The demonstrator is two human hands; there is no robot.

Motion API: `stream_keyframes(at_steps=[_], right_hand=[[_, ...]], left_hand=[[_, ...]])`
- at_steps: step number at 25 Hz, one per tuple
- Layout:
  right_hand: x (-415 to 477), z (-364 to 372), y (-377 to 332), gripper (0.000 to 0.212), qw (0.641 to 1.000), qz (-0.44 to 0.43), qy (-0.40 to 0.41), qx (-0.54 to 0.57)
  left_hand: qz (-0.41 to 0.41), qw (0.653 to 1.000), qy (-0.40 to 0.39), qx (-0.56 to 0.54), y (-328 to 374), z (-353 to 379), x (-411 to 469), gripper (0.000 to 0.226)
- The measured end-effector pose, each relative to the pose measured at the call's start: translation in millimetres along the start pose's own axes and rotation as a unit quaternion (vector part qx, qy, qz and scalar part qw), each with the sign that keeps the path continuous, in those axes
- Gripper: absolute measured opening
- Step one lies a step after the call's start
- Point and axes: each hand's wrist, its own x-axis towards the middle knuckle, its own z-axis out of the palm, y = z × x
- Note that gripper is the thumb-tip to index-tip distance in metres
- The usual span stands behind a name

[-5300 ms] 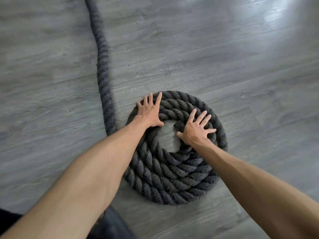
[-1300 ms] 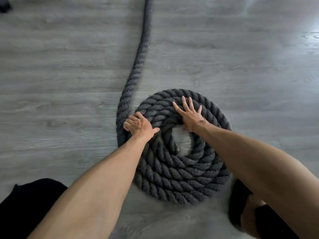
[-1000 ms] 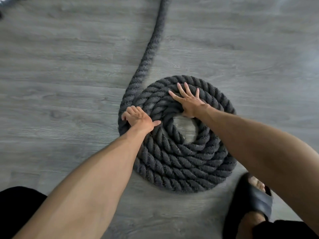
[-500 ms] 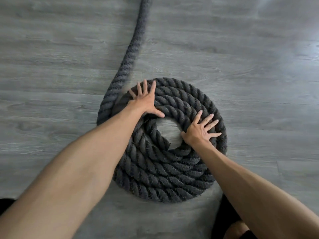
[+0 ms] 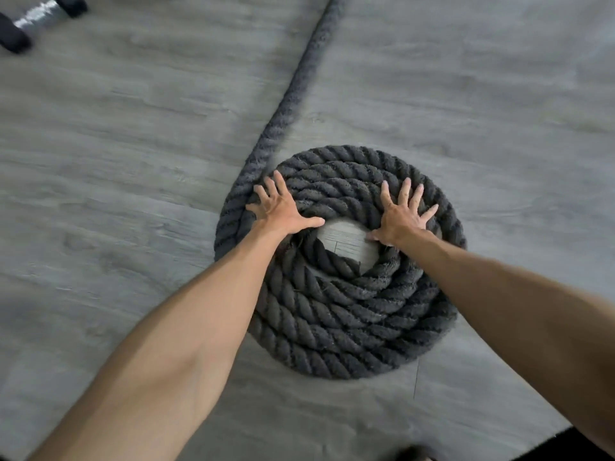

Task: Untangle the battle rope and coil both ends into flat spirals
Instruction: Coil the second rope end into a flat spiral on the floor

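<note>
A thick dark grey battle rope lies wound in a flat spiral coil [image 5: 339,321] on the grey floor, with a small bare gap of floor at its centre. Its free length [image 5: 293,91] runs from the coil's upper left edge away to the top of the view. My left hand [image 5: 281,211] presses flat on the coil's upper left turns, fingers spread. My right hand [image 5: 401,217] presses flat on the upper right turns, fingers spread too. Both thumbs point at the central gap.
A dumbbell [image 5: 36,18] with black ends and a metal handle lies on the grey wood-look floor [image 5: 100,194] at the top left. A dark edge, perhaps a mat, shows at the bottom right corner [image 5: 572,447].
The coil has turned under my hands, taking in more of the free length. My left hand shifted left on the coil and my right hand moved up to the upper right turns.
</note>
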Motion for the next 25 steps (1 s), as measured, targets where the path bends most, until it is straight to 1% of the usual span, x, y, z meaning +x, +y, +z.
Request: stream_keyframes(at_steps=[4, 7, 14, 16, 18, 19, 20, 21, 22, 23, 24, 25], right_hand=[[26.7, -35.7, 10.4, 0.128, 0.998, -0.050, -0.014, -0.038], [42.8, -53.4, 14.1, 0.125, 0.995, -0.077, -0.015, -0.057], [94.9, -90.4, 13.3, 0.129, 0.986, -0.121, 0.025, -0.113], [103.1, -95.8, 12.1, 0.131, 0.983, -0.129, 0.025, -0.128], [106.8, -96.1, 13.6, 0.131, 0.984, -0.127, 0.029, -0.119], [105.0, -99.0, 12.4, 0.131, 0.985, -0.127, 0.030, -0.115], [99.5, -101.8, 10.3, 0.129, 0.985, -0.128, 0.030, -0.108], [92.1, -100.3, 8.3, 0.125, 0.988, -0.119, 0.038, -0.094], [83.4, -93.1, 7.9, 0.121, 0.992, -0.086, 0.061, -0.065], [72.3, -82.7, 9.0, 0.117, 0.996, -0.018, 0.086, -0.021], [60.4, -72.9, 11.2, 0.118, 0.992, 0.070, 0.093, 0.041], [48.1, -62.5, 13.9, 0.122, 0.977, 0.157, 0.084, 0.115]], left_hand=[[-0.062, 0.997, -0.042, -0.021, 22.7, -17.2, 3.4, 0.153], [-0.080, 0.995, -0.051, -0.009, 34.1, -28.4, 6.3, 0.154], [-0.112, 0.989, -0.062, 0.075, 60.3, -50.1, 38.3, 0.156], [-0.113, 0.986, -0.091, 0.086, 63.4, -57.1, 48.1, 0.154], [-0.128, 0.980, -0.119, 0.098, 64.4, -61.8, 54.2, 0.149], [-0.132, 0.979, -0.121, 0.095, 65.7, -65.5, 58.6, 0.145], [-0.127, 0.983, -0.104, 0.082, 67.8, -71.5, 63.6, 0.140], [-0.112, 0.990, -0.061, 0.063, 71.2, -79.3, 69.2, 0.134], [-0.079, 0.996, 0.000, 0.043, 77.1, -88.4, 78.1, 0.129], [-0.029, 0.998, 0.041, 0.032, 87.7, -98.2, 90.6, 0.128], [0.035, 0.998, 0.040, 0.035, 101.3, -106.5, 103.3, 0.131], [0.108, 0.992, 0.008, 0.060, 118.5, -111.2, 115.0, 0.137]])
